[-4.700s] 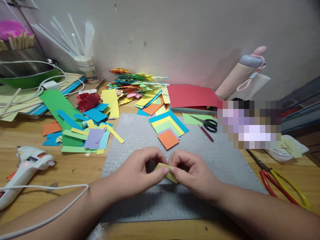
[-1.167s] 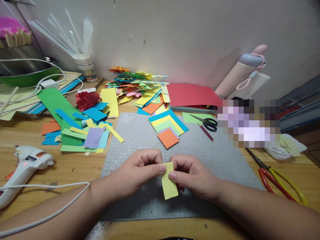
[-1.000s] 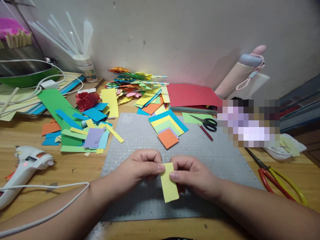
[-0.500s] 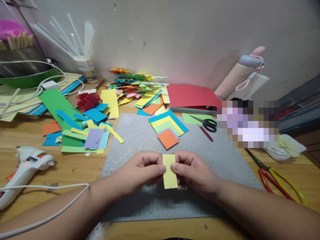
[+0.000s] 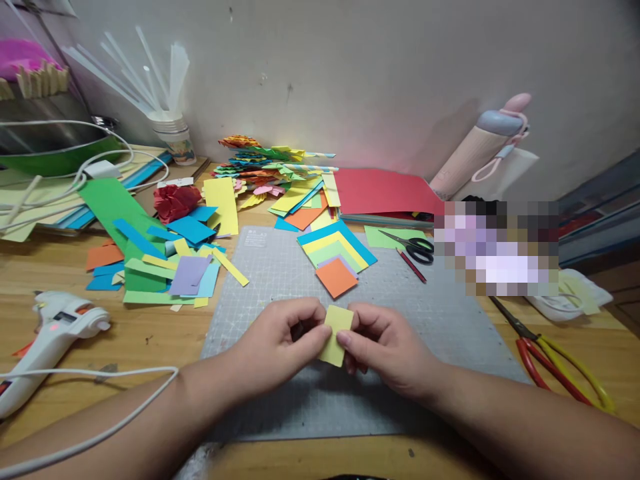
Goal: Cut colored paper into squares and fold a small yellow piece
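Note:
Both my hands pinch a small yellow paper strip (image 5: 336, 327) just above the grey cutting mat (image 5: 280, 267). My left hand (image 5: 273, 347) grips its left edge between thumb and curled fingers. My right hand (image 5: 387, 347) grips the right edge the same way. The strip tilts slightly and stands between the two thumbs. A stack of coloured paper squares (image 5: 336, 257), orange on top, lies on the mat just beyond my hands.
A white glue gun (image 5: 47, 333) with its cord lies at the left. Loose coloured paper scraps (image 5: 160, 260) cover the left and back of the wooden table. Black scissors (image 5: 415, 247) and a red pencil (image 5: 411, 265) lie at the right, red-and-yellow shears (image 5: 560, 363) further right.
The yellow strip was folded small, then opened out long and hanging down. It has since been raised and looks shorter, held higher between my thumbs.

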`<state>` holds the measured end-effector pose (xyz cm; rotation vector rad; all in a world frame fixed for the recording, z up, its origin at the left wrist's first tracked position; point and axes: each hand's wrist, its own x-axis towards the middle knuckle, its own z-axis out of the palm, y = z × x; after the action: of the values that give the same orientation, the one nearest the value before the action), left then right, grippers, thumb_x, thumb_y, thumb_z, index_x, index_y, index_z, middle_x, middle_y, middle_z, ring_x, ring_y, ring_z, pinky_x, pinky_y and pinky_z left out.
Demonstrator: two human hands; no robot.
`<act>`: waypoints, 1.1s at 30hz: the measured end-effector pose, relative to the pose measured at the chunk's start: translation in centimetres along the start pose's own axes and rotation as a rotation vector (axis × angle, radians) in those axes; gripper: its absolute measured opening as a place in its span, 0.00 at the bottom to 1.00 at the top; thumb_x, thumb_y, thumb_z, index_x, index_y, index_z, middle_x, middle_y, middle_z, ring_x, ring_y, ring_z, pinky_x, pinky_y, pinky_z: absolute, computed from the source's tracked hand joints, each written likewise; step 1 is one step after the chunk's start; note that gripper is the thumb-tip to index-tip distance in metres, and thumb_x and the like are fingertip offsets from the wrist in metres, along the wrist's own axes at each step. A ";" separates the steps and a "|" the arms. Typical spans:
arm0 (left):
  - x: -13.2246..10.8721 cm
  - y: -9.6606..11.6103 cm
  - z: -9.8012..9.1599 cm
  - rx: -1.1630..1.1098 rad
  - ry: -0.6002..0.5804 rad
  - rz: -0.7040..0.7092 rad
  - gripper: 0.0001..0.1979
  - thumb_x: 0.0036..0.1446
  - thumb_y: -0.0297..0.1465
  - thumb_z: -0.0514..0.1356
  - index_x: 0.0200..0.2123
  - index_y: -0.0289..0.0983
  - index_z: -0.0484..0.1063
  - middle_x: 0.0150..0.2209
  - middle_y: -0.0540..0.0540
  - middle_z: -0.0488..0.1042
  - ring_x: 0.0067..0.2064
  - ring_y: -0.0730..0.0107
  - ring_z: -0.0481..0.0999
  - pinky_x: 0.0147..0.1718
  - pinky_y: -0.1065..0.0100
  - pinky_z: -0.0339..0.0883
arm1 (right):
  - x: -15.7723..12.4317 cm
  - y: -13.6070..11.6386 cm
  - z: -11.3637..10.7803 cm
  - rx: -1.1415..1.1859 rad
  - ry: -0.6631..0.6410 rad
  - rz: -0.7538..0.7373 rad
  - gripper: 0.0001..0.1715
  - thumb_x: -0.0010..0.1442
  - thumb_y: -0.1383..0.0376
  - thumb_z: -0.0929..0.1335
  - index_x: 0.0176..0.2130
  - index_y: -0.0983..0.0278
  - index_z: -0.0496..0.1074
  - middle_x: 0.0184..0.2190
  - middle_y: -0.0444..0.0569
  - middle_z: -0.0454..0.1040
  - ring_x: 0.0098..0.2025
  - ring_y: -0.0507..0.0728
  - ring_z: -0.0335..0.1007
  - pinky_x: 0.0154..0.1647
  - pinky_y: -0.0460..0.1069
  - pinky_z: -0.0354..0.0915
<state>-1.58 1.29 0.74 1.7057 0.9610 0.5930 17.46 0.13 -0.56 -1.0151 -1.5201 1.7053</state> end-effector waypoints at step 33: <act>-0.1 0.5 0.1 0.159 -0.071 0.033 0.12 0.47 0.27 0.52 0.17 0.37 0.52 0.18 0.55 0.50 0.23 0.77 0.52 0.22 0.72 0.46 | -0.3 0.1 0.8 -0.169 0.089 -0.177 0.10 0.57 0.65 0.66 0.25 0.63 0.64 0.21 0.41 0.64 0.23 0.49 0.58 0.25 0.46 0.57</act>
<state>-1.39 1.09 1.22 1.8745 0.9513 0.4844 16.94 -0.55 -0.56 -0.9941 -1.6649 1.4114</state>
